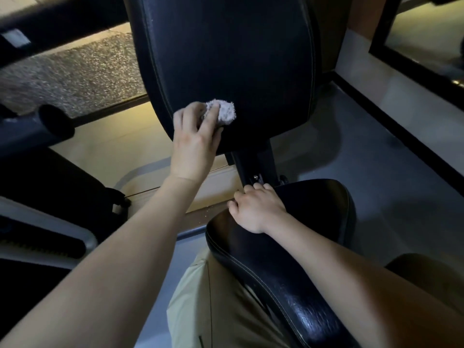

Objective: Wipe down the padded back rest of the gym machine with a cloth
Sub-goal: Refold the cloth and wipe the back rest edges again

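The left hand (193, 144) held a bunched cloth (224, 113) against the lower part of the back rest (226, 59).

The black back rest ran lengthwise from the top of the view down to the metal bracket (253, 167) beneath it, narrowing toward that lower end, with its padded face turned to the camera. The pale cloth was a small wad, slightly wider than tall. It lay under the left fingers (211, 114), which curled over it and gripped it, and its free end stuck out past the fingertips to the right. It touched the pad near the lower left seam. The right hand (256, 209) lay on the seat pad (288, 247), fingers clenched over the seat's far edge just beside the bracket, well below the cloth.
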